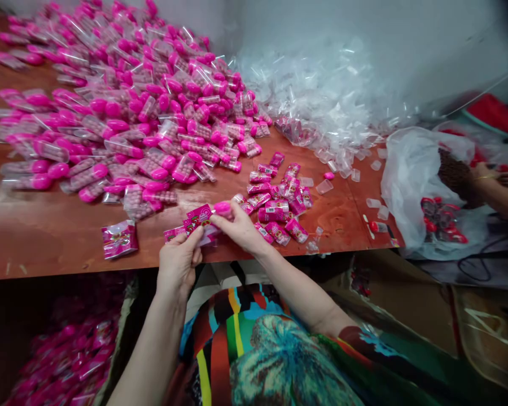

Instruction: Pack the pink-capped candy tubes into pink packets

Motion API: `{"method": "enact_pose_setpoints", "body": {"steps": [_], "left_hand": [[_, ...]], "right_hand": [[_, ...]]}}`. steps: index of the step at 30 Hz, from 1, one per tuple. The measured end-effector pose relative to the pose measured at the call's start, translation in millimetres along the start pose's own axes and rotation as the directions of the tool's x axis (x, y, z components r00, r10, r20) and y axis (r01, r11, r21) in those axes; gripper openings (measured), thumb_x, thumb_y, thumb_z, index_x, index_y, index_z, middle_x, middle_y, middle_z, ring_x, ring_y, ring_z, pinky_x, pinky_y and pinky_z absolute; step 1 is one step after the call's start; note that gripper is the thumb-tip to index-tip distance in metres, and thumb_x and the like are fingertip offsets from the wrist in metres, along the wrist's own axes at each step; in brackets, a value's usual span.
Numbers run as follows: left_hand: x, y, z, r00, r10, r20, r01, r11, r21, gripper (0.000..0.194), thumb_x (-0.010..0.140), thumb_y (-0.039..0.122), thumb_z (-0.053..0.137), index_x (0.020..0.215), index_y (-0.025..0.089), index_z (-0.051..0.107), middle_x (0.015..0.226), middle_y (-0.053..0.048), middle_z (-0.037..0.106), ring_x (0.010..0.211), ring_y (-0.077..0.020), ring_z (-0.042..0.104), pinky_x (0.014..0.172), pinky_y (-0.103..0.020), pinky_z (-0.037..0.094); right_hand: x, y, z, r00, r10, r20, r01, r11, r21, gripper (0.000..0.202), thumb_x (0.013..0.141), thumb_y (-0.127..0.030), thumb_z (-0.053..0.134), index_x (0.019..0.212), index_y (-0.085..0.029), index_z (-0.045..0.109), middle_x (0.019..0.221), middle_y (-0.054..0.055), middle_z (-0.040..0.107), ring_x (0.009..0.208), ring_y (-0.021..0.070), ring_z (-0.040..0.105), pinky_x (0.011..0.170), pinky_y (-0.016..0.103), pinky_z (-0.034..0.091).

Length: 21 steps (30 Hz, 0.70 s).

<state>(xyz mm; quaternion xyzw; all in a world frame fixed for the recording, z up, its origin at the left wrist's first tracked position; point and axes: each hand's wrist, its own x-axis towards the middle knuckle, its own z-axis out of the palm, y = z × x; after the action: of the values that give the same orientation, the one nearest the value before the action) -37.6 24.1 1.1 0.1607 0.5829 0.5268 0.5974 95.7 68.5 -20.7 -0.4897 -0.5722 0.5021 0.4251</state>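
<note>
- Loud multicoloured top [279,361] on the wearer, right up close at the bottom.
- Left hand [178,260]: closed in a pinch, thumb over fingers, on a pink wrapper [198,219] held just above the tabletop [68,239] near its front edge.
- Right hand [239,226]: also closed, fingertips at the wrapper's other end, gripping a pink-capped tube [222,209]. Can't tell how much of the tube is inside.
- Stack of flat wrappers [119,239] just left of the hands, wrapped packs [278,211] scattered near the right one.
- Huge tube pile [152,113] behind, clear plastic cups [334,101] heaped to its right.
- Far right: white bag [400,180] with red pieces [442,223], plus someone else's arm [503,194].
- Below left, more pink packs [80,355], kinda dim.
</note>
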Motion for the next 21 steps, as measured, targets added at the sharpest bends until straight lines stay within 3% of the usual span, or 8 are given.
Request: {"method": "enact_pose_setpoints", "body": {"steps": [2, 6, 9, 11, 13, 15, 17, 21], "left_hand": [[2.2, -4.2, 0.6, 0.999, 0.033, -0.031, -0.030, 0.997, 0.075, 0.029, 0.061, 0.030, 0.084, 0.060, 0.015, 0.059, 0.045, 0.009, 0.043, 0.033, -0.0029, 0.029, 0.035, -0.020, 0.018], [1.1, -1.3, -10.9, 0.968, 0.196, -0.156, -0.155, 0.958, 0.241, 0.034, 0.069, 0.035, 0.081, 0.054, 0.016, 0.057, 0.039, 0.009, 0.036, 0.036, -0.0046, 0.030, 0.037, -0.021, 0.017], [-5.6, 7.6, -17.3, 0.971, 0.183, -0.154, -0.158, 0.974, 0.162, 0.032, 0.068, 0.031, 0.082, 0.057, 0.015, 0.057, 0.042, 0.008, 0.039, 0.037, -0.0038, 0.031, 0.038, -0.020, 0.019], [-10.3, 11.2, -14.5, 0.995, 0.075, -0.066, -0.072, 0.997, 0.034, 0.031, 0.065, 0.029, 0.084, 0.061, 0.014, 0.058, 0.046, 0.009, 0.042, 0.037, -0.0025, 0.030, 0.038, -0.019, 0.019], [-13.3, 10.5, -6.5, 0.998, -0.039, 0.048, 0.042, 0.996, -0.079, 0.034, 0.062, 0.028, 0.087, 0.064, 0.014, 0.056, 0.050, 0.009, 0.043, 0.036, -0.0011, 0.029, 0.037, -0.018, 0.018], [-14.1, 6.0, 3.3, 0.987, -0.100, 0.122, 0.117, 0.983, -0.140, 0.037, 0.060, 0.027, 0.088, 0.064, 0.014, 0.054, 0.052, 0.010, 0.043, 0.037, -0.0003, 0.028, 0.037, -0.017, 0.018], [-13.5, -0.1, 11.1, 0.982, -0.110, 0.153, 0.134, 0.978, -0.159, 0.037, 0.059, 0.028, 0.089, 0.065, 0.014, 0.056, 0.052, 0.010, 0.042, 0.037, -0.0005, 0.029, 0.037, -0.017, 0.019], [-13.2, -7.3, 13.9, 0.982, -0.097, 0.162, 0.115, 0.987, -0.108, 0.037, 0.058, 0.031, 0.090, 0.065, 0.014, 0.059, 0.048, 0.009, 0.042, 0.037, -0.0019, 0.031, 0.038, -0.018, 0.021]], "right_hand": [[-0.9, 2.2, 2.6, 0.999, 0.038, 0.026, -0.038, 0.999, -0.012, 0.023, 0.087, -0.029, 0.061, 0.106, -0.021, 0.050, 0.096, 0.002, 0.062, 0.086, 0.0169, 0.062, 0.080, 0.032, 0.053], [2.8, 6.2, -5.4, 0.999, -0.035, 0.038, 0.047, 0.927, -0.373, 0.018, 0.086, -0.016, 0.056, 0.103, -0.021, 0.054, 0.100, 0.004, 0.059, 0.095, 0.0200, 0.059, 0.091, 0.038, 0.049], [4.4, 2.9, -12.8, 0.987, -0.156, 0.035, 0.154, 0.867, -0.474, 0.016, 0.085, -0.014, 0.056, 0.100, -0.019, 0.056, 0.115, 0.011, 0.052, 0.111, 0.0236, 0.054, 0.101, 0.041, 0.045], [1.8, -3.0, -13.9, 0.969, -0.227, -0.093, 0.174, 0.903, -0.393, 0.014, 0.088, -0.020, 0.057, 0.101, -0.019, 0.055, 0.119, 0.012, 0.050, 0.116, 0.0234, 0.052, 0.104, 0.040, 0.043], [-4.3, -9.5, -11.8, 0.975, -0.146, -0.164, 0.115, 0.976, -0.186, 0.017, 0.090, -0.029, 0.059, 0.103, -0.021, 0.053, 0.109, 0.008, 0.055, 0.106, 0.0208, 0.057, 0.097, 0.037, 0.048], [-12.6, -13.9, -8.1, 0.998, 0.022, -0.060, -0.018, 0.997, 0.078, 0.026, 0.086, -0.036, 0.065, 0.104, -0.022, 0.051, 0.096, 0.002, 0.059, 0.089, 0.0175, 0.061, 0.085, 0.033, 0.052], [-20.6, -15.0, -5.2, 0.991, 0.117, 0.069, -0.131, 0.961, 0.245, 0.033, 0.080, -0.037, 0.071, 0.103, -0.023, 0.051, 0.091, -0.001, 0.061, 0.083, 0.0154, 0.061, 0.080, 0.031, 0.053], [-29.2, -11.8, -8.7, 0.988, 0.154, 0.026, -0.154, 0.934, 0.322, 0.035, 0.075, -0.034, 0.075, 0.100, -0.022, 0.053, 0.090, -0.002, 0.060, 0.082, 0.0136, 0.060, 0.080, 0.029, 0.052]]}}
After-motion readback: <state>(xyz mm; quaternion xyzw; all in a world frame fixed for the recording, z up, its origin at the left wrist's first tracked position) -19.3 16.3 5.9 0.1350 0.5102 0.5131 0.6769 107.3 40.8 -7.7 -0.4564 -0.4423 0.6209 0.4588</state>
